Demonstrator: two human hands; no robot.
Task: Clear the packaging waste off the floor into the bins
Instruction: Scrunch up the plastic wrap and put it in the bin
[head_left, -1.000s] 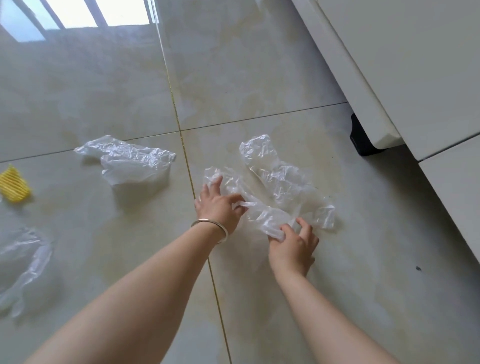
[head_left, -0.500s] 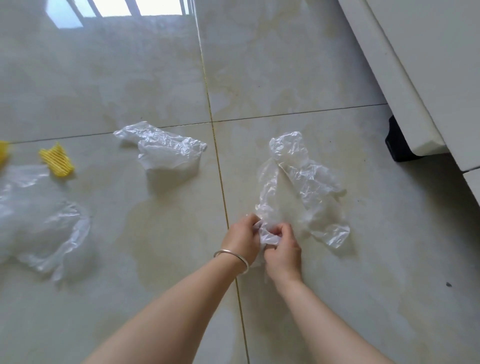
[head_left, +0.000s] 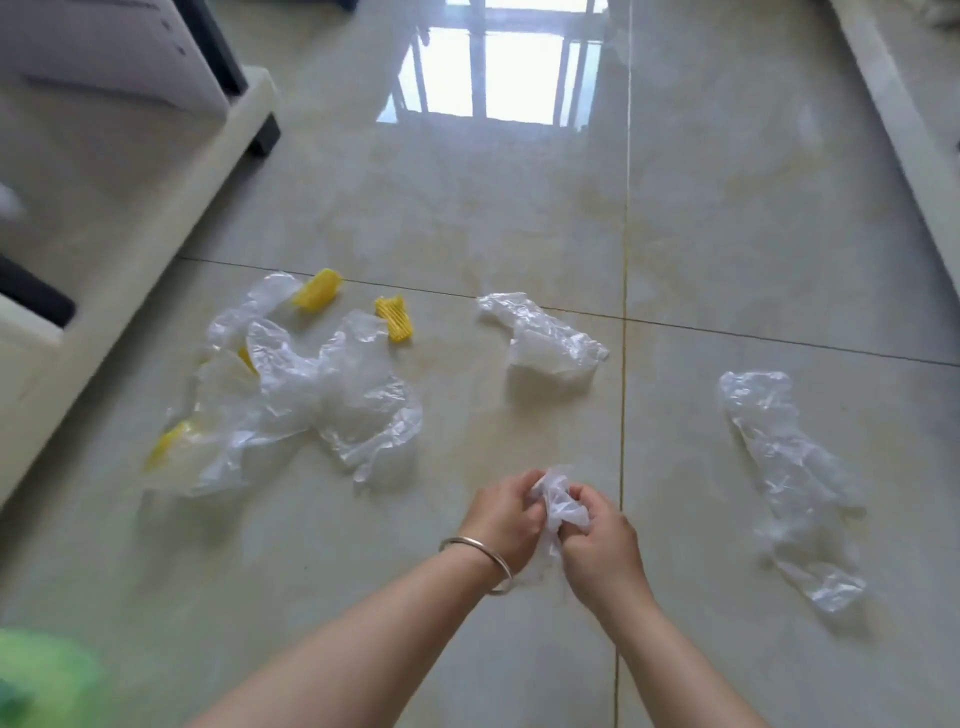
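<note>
Both hands clenched on plastic wad, ctr-bottom; approx. 3 bags plus yellow bits left on floor (no bin identifiable).

Clear plastic bags, ribbed yellow foam nets, glossy beige floor tiles.

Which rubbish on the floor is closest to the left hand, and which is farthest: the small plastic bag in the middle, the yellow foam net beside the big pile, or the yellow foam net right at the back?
1. Small plastic bag, straight ahead.
2. Yellow foam net beside the pile, ahead-left.
3. Back yellow foam net, farthest left.
</note>
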